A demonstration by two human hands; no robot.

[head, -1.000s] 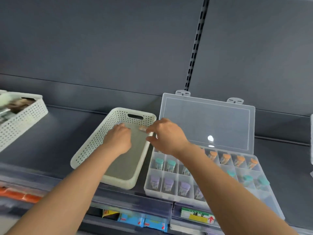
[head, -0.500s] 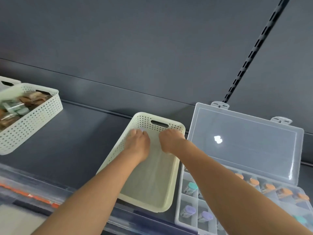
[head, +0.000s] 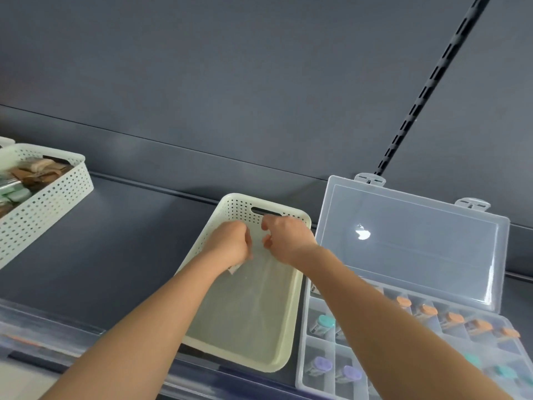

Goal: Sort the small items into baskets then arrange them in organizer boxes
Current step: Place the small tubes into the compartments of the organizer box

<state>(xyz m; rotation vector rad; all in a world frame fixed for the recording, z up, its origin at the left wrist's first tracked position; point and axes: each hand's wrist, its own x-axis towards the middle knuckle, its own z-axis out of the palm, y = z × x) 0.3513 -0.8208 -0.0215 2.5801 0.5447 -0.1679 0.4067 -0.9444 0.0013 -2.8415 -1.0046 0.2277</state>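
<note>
Evidently both hands, left hand [head: 230,243] and right hand [head: 284,239], had fingers curled over the nearly empty cream basket [head: 248,327], apparently gathering last pieces; the organizer box [head: 403,327] sat just right.

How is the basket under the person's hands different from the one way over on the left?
The cream basket under the left hand and right hand looks almost bare inside; the white basket is heaped with brown and green items. The cream basket sits beside the open organizer box; the white basket stands apart, cut off by the frame. Both have perforated walls and rest on the dark shelf.
</note>
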